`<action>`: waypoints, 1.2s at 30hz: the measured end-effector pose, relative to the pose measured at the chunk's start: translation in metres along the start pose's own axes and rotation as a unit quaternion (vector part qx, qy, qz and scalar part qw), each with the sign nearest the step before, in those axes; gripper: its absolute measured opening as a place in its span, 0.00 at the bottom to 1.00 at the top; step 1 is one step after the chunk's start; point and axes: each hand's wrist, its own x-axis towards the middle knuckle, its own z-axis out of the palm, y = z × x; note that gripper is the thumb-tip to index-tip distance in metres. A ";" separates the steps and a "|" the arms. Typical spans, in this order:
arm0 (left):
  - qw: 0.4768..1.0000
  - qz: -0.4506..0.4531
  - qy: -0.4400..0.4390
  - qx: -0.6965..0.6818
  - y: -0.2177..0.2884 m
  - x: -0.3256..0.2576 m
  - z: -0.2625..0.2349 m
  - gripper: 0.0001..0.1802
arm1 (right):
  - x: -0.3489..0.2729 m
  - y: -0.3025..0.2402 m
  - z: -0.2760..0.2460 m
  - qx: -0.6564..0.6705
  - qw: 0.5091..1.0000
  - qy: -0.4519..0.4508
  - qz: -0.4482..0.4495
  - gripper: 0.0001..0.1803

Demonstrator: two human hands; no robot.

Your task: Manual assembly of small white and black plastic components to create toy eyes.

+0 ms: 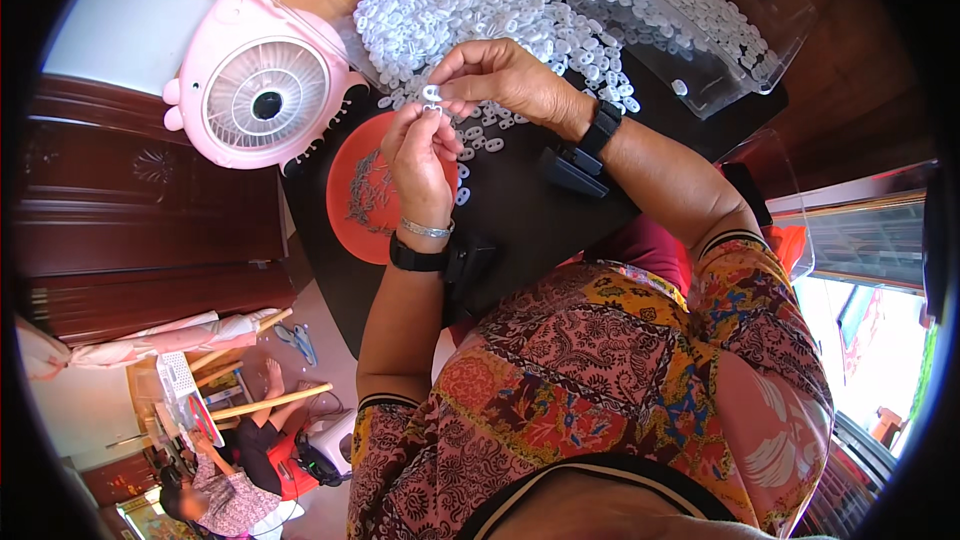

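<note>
Far left, we are seeing a pink pig-shaped fan (262, 80) sitting on the edge of the dark work board (530, 220), its round white grille facing up at us. Just right of the fan, a red round dish (362, 195) is lying on the board and holding a scatter of thin metal bits, too small for us to tell what kind.

Over the dish's right rim, our left hand (420, 155) is reaching up with fingers pinched together on something tiny; we are guessing it is one of the metal bits, but the view is too blurry to be sure. A silver bangle and a black wrist strap are sitting on that wrist.

Right beside it and a little farther, our right hand (505, 75) is pinching a small white plastic ring piece (432, 93) between thumb and forefinger, clamped tight, touching the left fingertips. So the piece is hanging above the board, between fan and pile.

Far behind the hands, a big heap of white plastic pieces (470, 5) is spreading across the board. Farther right, a clear plastic tray (745, 95) is holding more of them.

Near left, another person is sitting on the floor below.
</note>
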 end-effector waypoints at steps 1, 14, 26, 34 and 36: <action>1.000 0.001 0.005 -0.001 0.001 -0.001 0.001 0.10 | 0.000 0.000 0.000 0.000 1.000 0.000 0.000 0.08; 1.000 0.000 0.015 0.016 0.001 -0.001 0.001 0.09 | 0.001 -0.001 0.000 -0.036 0.999 0.012 -0.024 0.06; 1.000 -0.007 0.021 0.019 0.001 -0.001 0.001 0.09 | -0.001 -0.001 0.001 -0.050 0.999 -0.001 -0.019 0.07; 0.999 -0.001 0.034 0.005 -0.001 0.000 0.003 0.08 | -0.003 0.000 0.005 -0.173 0.983 -0.007 -0.065 0.07; 0.999 0.000 0.035 0.004 0.000 -0.001 0.002 0.08 | -0.003 -0.002 0.004 -0.176 0.982 -0.024 -0.059 0.08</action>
